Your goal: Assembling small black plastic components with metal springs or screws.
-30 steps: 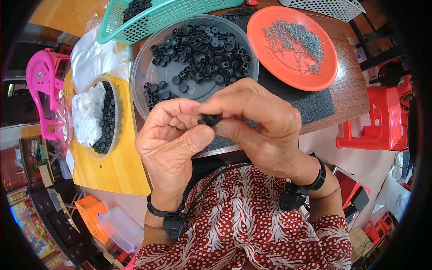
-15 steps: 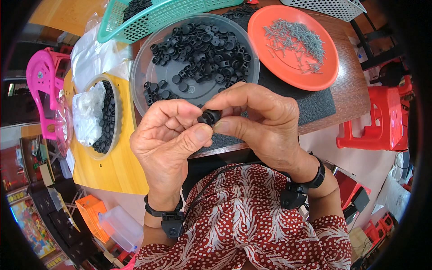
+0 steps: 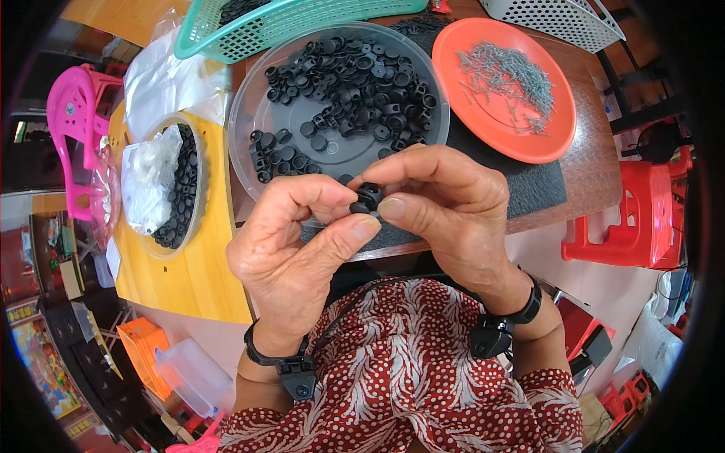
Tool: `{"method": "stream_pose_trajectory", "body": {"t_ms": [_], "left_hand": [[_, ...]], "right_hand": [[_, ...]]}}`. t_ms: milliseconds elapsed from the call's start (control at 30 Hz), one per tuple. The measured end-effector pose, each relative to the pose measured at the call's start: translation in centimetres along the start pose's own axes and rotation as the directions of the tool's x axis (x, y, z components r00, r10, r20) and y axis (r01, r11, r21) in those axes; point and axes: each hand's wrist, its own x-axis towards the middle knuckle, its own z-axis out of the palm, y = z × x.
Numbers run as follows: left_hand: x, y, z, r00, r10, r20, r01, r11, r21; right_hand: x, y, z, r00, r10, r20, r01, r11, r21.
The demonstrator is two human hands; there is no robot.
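Note:
In front of my chest, my left hand point(image 3: 296, 235) and my right hand point(image 3: 451, 202) meet at the fingertips. My left thumb and fingers pinch a small black round plastic cap point(image 3: 359, 208). Pressed close against it is a black ring-shaped plastic piece point(image 3: 371, 192), gripped by my right thumb and forefinger. Fingers partly cover both pieces, and whether they are joined I cannot tell. Just beyond my hands stands a clear round tub point(image 3: 236, 128) with many black plastic parts point(image 3: 355, 79) in it.
An orange-red plate point(image 3: 476, 113) of small grey metal pins point(image 3: 521, 79) lies right of the tub on a dark mat point(image 3: 540, 185). Behind stand a teal basket point(image 3: 249, 41) and a white basket point(image 3: 559, 23). Leftward, a bowl point(image 3: 200, 162) holds black parts and plastic bags. A red stool point(image 3: 634, 219) is at right.
Both hands have shifted slightly right with the black pieces. The pieces are turned and show more between the fingertips. The whole view has tilted a little.

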Motion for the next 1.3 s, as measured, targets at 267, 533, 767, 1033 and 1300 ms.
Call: {"method": "stream_pose_trajectory", "body": {"t_ms": [267,533,767,1033,1300], "left_hand": [[0.15,0.11,-0.19,0.999,-0.032,0.036,0.033,0.999,-0.025],[0.09,0.40,0.03,0.998,-0.065,0.015,0.066,0.996,-0.055],[0.23,0.24,-0.10,0.999,-0.025,0.026,0.025,1.000,0.000],[0.23,0.11,0.06,0.997,-0.069,0.024,0.071,0.994,-0.086],[0.29,0.11,0.04,0.995,-0.096,0.035,0.099,0.990,-0.103]], "right_hand": [[0.06,-0.35,0.01,1.000,0.030,0.008,-0.030,1.000,-0.005],[0.10,0.00,0.07,0.999,0.046,0.010,-0.046,0.993,0.106],[0.01,-0.04,0.10,0.993,0.120,-0.003,-0.118,0.980,0.158],[-0.02,-0.04,-0.02,0.982,0.188,-0.007,-0.183,0.965,0.188],[-0.03,-0.13,0.38,0.977,0.210,-0.033,-0.195,0.948,0.252]]}}
